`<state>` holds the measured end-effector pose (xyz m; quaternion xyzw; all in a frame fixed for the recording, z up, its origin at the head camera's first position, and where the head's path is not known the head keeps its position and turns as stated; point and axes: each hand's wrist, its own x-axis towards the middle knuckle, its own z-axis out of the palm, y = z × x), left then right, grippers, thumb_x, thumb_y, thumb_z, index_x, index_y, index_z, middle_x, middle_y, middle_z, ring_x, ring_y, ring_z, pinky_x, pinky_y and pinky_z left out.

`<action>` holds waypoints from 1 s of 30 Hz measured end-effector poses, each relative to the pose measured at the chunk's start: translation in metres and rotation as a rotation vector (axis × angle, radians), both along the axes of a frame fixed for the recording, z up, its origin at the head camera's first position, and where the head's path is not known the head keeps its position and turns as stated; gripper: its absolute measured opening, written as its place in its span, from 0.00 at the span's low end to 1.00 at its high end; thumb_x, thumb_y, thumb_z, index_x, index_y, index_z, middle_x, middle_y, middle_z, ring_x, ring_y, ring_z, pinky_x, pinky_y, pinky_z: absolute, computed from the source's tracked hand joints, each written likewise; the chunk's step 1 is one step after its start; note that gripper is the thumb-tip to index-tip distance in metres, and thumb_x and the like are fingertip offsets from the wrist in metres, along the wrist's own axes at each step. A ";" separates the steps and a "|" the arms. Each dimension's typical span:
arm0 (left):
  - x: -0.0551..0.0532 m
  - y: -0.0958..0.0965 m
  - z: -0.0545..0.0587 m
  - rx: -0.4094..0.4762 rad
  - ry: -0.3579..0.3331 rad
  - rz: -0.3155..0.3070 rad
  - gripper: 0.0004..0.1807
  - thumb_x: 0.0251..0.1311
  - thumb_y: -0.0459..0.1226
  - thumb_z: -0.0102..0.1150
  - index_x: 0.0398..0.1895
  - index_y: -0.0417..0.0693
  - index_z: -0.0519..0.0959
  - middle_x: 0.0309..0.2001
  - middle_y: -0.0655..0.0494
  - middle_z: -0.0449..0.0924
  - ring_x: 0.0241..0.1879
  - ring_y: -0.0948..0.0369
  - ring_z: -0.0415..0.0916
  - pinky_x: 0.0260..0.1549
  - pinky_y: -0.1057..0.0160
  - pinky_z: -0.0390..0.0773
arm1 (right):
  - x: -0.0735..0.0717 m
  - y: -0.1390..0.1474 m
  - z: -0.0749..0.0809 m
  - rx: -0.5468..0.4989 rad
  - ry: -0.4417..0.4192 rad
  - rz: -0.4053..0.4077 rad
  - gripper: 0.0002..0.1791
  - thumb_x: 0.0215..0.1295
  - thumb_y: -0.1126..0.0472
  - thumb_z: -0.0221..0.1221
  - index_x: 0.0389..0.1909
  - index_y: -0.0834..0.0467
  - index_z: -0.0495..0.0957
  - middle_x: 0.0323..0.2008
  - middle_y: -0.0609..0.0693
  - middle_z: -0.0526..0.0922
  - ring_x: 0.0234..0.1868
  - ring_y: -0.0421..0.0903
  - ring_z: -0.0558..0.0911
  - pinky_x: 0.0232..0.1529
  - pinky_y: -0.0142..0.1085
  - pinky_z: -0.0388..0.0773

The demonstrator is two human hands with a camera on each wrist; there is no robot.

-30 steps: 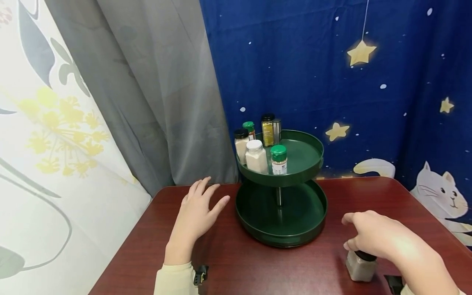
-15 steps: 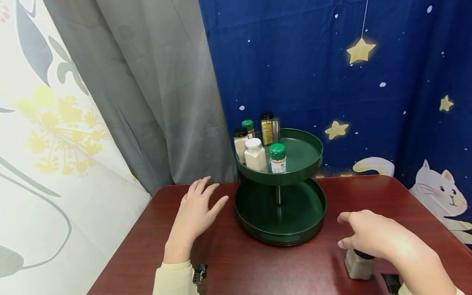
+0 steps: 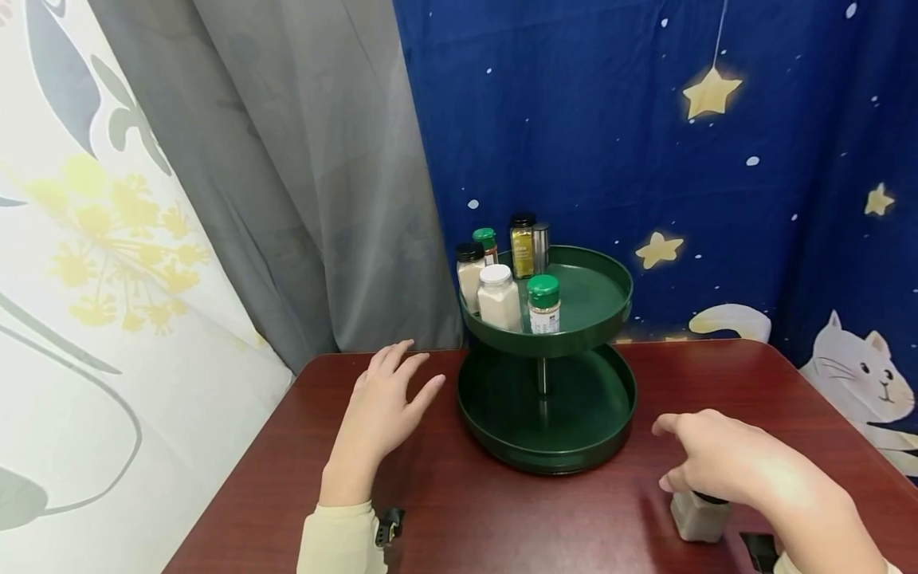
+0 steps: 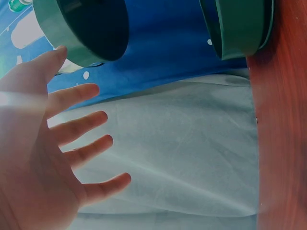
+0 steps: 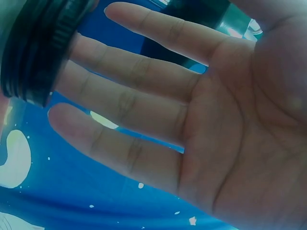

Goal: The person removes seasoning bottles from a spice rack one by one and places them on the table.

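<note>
My left hand (image 3: 380,410) is held over the table to the left of a green two-tier round stand (image 3: 548,460). Its fingers are spread and nothing is in it; the left wrist view shows the bare palm. On the right, my right hand (image 3: 724,450) reaches over a small jar of greyish contents (image 3: 697,518) that stands on the table. The hand covers part of the jar's black lid (image 5: 41,52). Seen from the right wrist, the fingers are extended, with the lid beside the fingertips.
Several seasoning bottles share the stand's upper tier, among them a white-capped jar (image 3: 500,301), a green-capped shaker (image 3: 543,307) and a yellow-labelled bottle (image 3: 523,247). Bare metal post (image 3: 543,375) joins the tiers. A grey curtain (image 3: 330,199) and a blue starry curtain (image 3: 610,119) hang behind the table (image 3: 488,518).
My right hand has shifted slightly left over the jar, its thumb and index finger a little further out. The left hand has stayed nearly still. The head view has tilted slightly.
</note>
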<state>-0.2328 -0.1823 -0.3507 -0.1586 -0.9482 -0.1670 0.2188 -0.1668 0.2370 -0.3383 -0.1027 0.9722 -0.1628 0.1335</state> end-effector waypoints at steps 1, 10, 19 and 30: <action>0.000 0.000 0.000 -0.002 0.001 0.001 0.28 0.76 0.58 0.58 0.69 0.53 0.81 0.77 0.47 0.71 0.78 0.45 0.65 0.71 0.31 0.70 | 0.000 0.000 0.000 0.002 0.006 0.002 0.35 0.56 0.51 0.78 0.62 0.60 0.81 0.55 0.59 0.87 0.53 0.55 0.86 0.50 0.61 0.85; 0.001 0.000 0.003 -0.006 0.013 -0.004 0.28 0.75 0.57 0.59 0.69 0.52 0.81 0.76 0.46 0.72 0.77 0.45 0.66 0.70 0.31 0.71 | 0.002 -0.001 0.002 0.000 0.017 0.010 0.35 0.57 0.50 0.78 0.63 0.60 0.81 0.56 0.58 0.87 0.54 0.55 0.86 0.51 0.62 0.85; 0.004 0.000 0.003 0.007 0.001 -0.011 0.28 0.75 0.56 0.60 0.69 0.52 0.81 0.76 0.46 0.72 0.78 0.44 0.65 0.71 0.31 0.70 | 0.003 -0.006 0.000 0.007 0.026 0.012 0.35 0.56 0.50 0.78 0.62 0.60 0.81 0.56 0.59 0.87 0.53 0.53 0.86 0.51 0.62 0.84; 0.002 0.001 0.000 -0.007 -0.001 -0.016 0.27 0.75 0.54 0.61 0.68 0.50 0.81 0.76 0.45 0.72 0.77 0.44 0.66 0.70 0.30 0.70 | 0.005 -0.014 0.002 0.004 -0.013 0.002 0.35 0.58 0.49 0.77 0.64 0.59 0.80 0.57 0.58 0.87 0.52 0.52 0.85 0.51 0.63 0.84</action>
